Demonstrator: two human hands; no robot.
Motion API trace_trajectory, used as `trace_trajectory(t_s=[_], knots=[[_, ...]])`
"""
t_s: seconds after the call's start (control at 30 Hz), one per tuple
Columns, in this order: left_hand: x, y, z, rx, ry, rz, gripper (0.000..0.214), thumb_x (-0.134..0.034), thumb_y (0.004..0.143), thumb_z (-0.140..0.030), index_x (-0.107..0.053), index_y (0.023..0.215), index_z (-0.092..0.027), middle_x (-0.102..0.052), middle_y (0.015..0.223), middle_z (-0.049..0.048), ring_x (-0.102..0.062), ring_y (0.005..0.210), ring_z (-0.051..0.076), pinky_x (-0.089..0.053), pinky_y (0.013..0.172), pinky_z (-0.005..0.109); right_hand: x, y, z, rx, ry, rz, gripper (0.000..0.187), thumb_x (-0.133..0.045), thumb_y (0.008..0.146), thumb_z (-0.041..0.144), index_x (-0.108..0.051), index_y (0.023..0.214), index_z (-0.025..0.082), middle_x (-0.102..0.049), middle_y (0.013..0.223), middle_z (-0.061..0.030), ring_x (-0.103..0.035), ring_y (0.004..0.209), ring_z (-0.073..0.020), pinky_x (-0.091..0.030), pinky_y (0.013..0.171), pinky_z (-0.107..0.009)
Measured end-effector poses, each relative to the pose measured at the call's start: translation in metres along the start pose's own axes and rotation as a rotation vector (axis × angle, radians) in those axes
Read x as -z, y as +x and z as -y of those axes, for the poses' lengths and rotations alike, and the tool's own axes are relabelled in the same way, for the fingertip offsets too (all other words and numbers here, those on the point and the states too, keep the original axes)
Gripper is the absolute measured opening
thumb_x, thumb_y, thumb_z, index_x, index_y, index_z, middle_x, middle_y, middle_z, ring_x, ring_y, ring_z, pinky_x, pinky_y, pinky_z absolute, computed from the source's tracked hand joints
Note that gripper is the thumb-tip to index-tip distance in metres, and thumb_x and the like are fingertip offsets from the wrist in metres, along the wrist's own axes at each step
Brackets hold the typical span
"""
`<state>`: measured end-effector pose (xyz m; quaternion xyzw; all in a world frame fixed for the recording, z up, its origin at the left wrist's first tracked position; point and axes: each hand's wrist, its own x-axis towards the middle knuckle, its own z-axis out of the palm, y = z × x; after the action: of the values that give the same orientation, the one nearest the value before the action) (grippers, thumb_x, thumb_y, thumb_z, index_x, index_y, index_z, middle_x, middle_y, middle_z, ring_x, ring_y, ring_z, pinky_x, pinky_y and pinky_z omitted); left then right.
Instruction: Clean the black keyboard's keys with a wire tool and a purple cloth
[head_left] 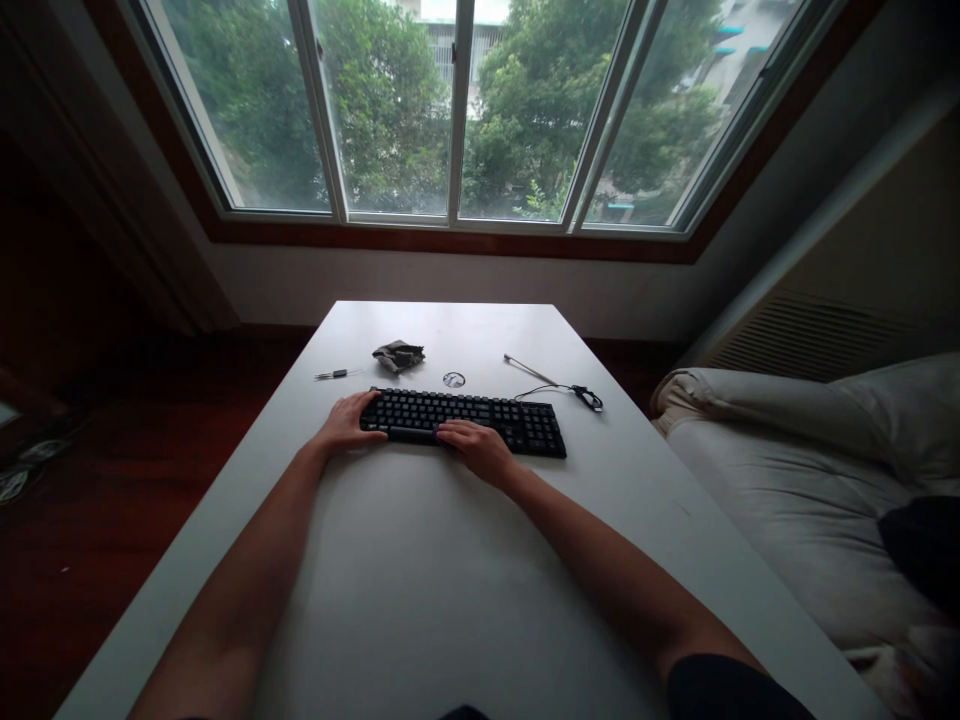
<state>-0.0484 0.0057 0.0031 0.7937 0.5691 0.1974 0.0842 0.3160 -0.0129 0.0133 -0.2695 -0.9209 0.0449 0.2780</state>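
A black keyboard (465, 412) lies flat across the white table, its number pad on the right. My left hand (349, 420) grips its left end, the thumb along the front edge and the fingers towards the back corner. Over the front edge, near the middle, rests my right hand (476, 445) with its fingers close together. A small dark purplish patch shows at those fingertips; what it is I cannot make out. The keyboard's cable (587, 398) is bundled behind its right end.
Behind the keyboard on the white table (450, 580) lie a crumpled grey cloth (399, 356), a small dark ring-shaped item (454, 380), a thin stick (529, 369) and a slim dark-handled tool (332, 374). A sofa (780, 480) stands to the right, a window beyond.
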Motion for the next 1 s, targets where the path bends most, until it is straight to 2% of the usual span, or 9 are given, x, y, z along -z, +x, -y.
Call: trace_trajectory(t_s=[0.1, 0.27, 0.33, 0.4, 0.5, 0.67, 0.77, 0.9, 1.0], knots=[[0.0, 0.0, 0.0, -0.004, -0.001, -0.001, 0.099, -0.072, 0.069, -0.071, -0.042, 0.152, -0.026, -0.049, 0.152, 0.0098, -0.044, 0.138, 0.038, -0.032, 0.117, 0.05, 0.003, 0.0, 0.0, 0.061, 0.035, -0.006, 0.042, -0.051, 0.098, 0.008, -0.068, 0.13, 0.029, -0.069, 0.132, -0.0005, -0.061, 0.127, -0.016, -0.05, 0.107, -0.031], [-0.003, 0.0, 0.003, -0.015, 0.008, -0.005, 0.098, -0.071, 0.07, -0.072, -0.041, 0.152, -0.026, -0.049, 0.152, 0.0102, -0.044, 0.139, 0.037, -0.032, 0.117, 0.05, 0.014, -0.002, -0.024, -0.255, -0.112, -0.204, 0.035, -0.049, 0.101, 0.014, -0.069, 0.127, 0.025, -0.067, 0.134, -0.0059, -0.061, 0.126, -0.0211, -0.05, 0.109, -0.038], [-0.004, 0.0, 0.004, -0.015, 0.013, -0.007, 0.099, -0.071, 0.07, -0.072, -0.041, 0.152, -0.025, -0.049, 0.152, 0.0106, -0.044, 0.138, 0.037, -0.031, 0.117, 0.05, 0.015, -0.002, -0.031, -0.35, -0.163, -0.22, 0.034, -0.049, 0.1, 0.013, -0.07, 0.124, 0.023, -0.068, 0.132, -0.008, -0.062, 0.123, -0.023, -0.051, 0.107, -0.04], [-0.004, 0.0, 0.004, -0.014, 0.014, -0.008, 0.099, -0.071, 0.07, -0.072, -0.042, 0.152, -0.025, -0.049, 0.152, 0.0109, -0.044, 0.138, 0.037, -0.031, 0.117, 0.05, 0.012, -0.003, -0.032, -0.368, -0.175, -0.194, 0.034, -0.05, 0.098, 0.011, -0.07, 0.123, 0.023, -0.069, 0.129, -0.0082, -0.063, 0.122, -0.0234, -0.052, 0.105, -0.041], [-0.004, 0.0, 0.004, -0.015, 0.011, -0.007, 0.099, -0.072, 0.069, -0.071, -0.042, 0.151, -0.025, -0.049, 0.152, 0.0105, -0.044, 0.138, 0.037, -0.031, 0.117, 0.05, 0.006, -0.001, -0.022, -0.281, -0.125, -0.134, 0.038, -0.052, 0.096, 0.008, -0.07, 0.124, 0.025, -0.07, 0.129, -0.0056, -0.062, 0.125, -0.0216, -0.051, 0.107, -0.039], [-0.003, 0.001, 0.004, -0.011, 0.01, -0.009, 0.099, -0.073, 0.068, -0.071, -0.043, 0.151, -0.026, -0.05, 0.151, 0.0103, -0.045, 0.137, 0.037, -0.032, 0.117, 0.051, 0.0, 0.0, 0.003, 0.008, 0.023, 0.018, 0.046, -0.054, 0.093, 0.005, -0.068, 0.13, 0.029, -0.068, 0.133, -0.0013, -0.06, 0.129, -0.0171, -0.049, 0.11, -0.033], [-0.002, 0.001, 0.003, -0.007, 0.01, -0.006, 0.099, -0.072, 0.068, -0.071, -0.042, 0.151, -0.026, -0.05, 0.151, 0.0106, -0.046, 0.137, 0.037, -0.032, 0.117, 0.05, 0.006, 0.001, 0.004, 0.061, 0.057, 0.0, 0.043, -0.055, 0.095, 0.008, -0.067, 0.131, 0.029, -0.069, 0.131, -0.0017, -0.062, 0.126, -0.0166, -0.05, 0.109, -0.033], [0.0, 0.0, 0.0, -0.012, 0.006, -0.008, 0.097, -0.071, 0.069, -0.071, -0.043, 0.151, -0.026, -0.049, 0.152, 0.0104, -0.045, 0.138, 0.037, -0.032, 0.117, 0.05, 0.021, 0.0, -0.015, -0.114, -0.05, -0.156, 0.036, -0.05, 0.099, 0.013, -0.067, 0.129, 0.026, -0.069, 0.131, -0.0049, -0.062, 0.125, -0.019, -0.05, 0.107, -0.035], [0.0, 0.0, -0.001, -0.002, 0.002, -0.011, 0.098, -0.072, 0.069, -0.07, -0.043, 0.151, -0.026, -0.05, 0.151, 0.0102, -0.045, 0.138, 0.037, -0.032, 0.117, 0.051, 0.03, -0.005, -0.031, -0.304, -0.178, -0.196, 0.033, -0.048, 0.099, 0.012, -0.068, 0.123, 0.023, -0.069, 0.126, -0.0069, -0.063, 0.119, -0.0213, -0.051, 0.103, -0.036]])
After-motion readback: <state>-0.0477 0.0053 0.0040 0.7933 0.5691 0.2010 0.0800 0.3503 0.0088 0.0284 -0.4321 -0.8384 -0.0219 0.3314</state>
